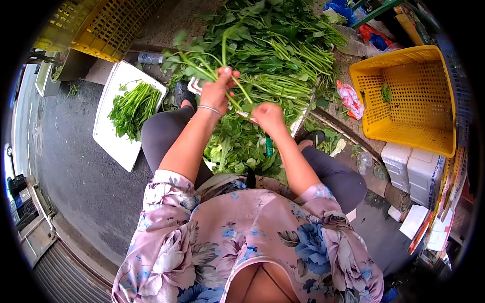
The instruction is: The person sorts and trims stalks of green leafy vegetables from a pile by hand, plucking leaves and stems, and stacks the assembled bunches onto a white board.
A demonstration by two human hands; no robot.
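My left hand [218, 90], with a bracelet at the wrist, is closed round a few long green stems [202, 68] whose leafy tops point up and to the left. My right hand [269, 118] is closed near the lower ends of the stems, beside a small leaf; what its fingertips pinch is too small to make out. Behind both hands spreads a big heap of leafy green vegetables [273, 55], its cut stems pointing right. Loose leaves [242, 141] lie below my hands, between my knees.
A bundle of greens [134, 108] rests on a white foam lid [113, 146] at the left. Yellow crates [103, 30] stand at the upper left. Another yellow crate [404, 121] is at the right, above white foam boxes [422, 174]. A plastic bottle [150, 58] lies near the lid.
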